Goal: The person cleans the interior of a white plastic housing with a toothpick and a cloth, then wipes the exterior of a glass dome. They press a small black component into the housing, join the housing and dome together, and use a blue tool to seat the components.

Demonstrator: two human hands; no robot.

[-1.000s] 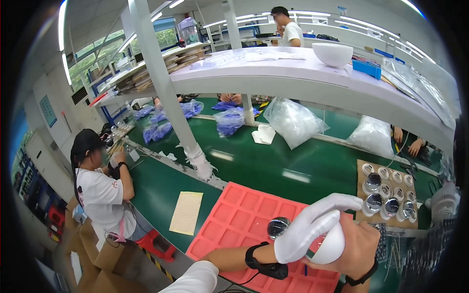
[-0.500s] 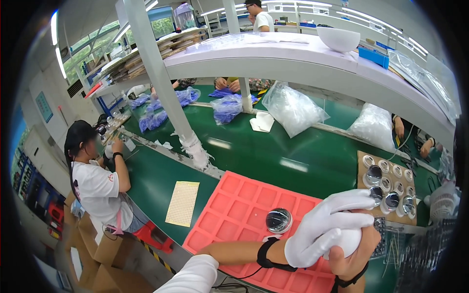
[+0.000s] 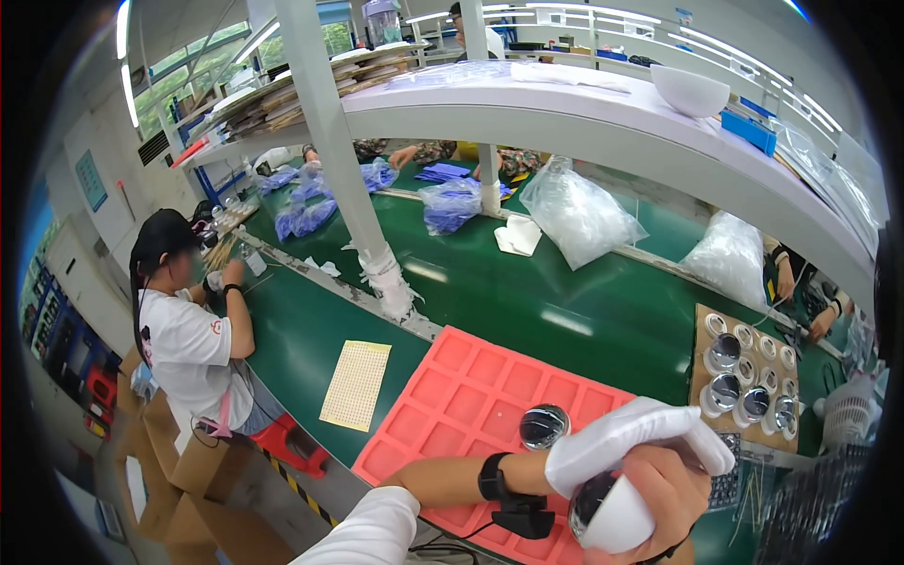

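The right hand is closed around a ball, one part white and the other dark and shiny, above the near right part of the red tray. The left hand, in a white glove, bends over the top of the right hand and the ball. I can't tell if its fingers grip anything. A second ball sits on the tray, near the glove. Right of the tray is a brown board with shiny domes and white rings on it. Left of the tray lies a dotted sheet. Beyond the tray sits a fat clear bag. Farther left of the tray, a worker in a black cap sits on a red stool.
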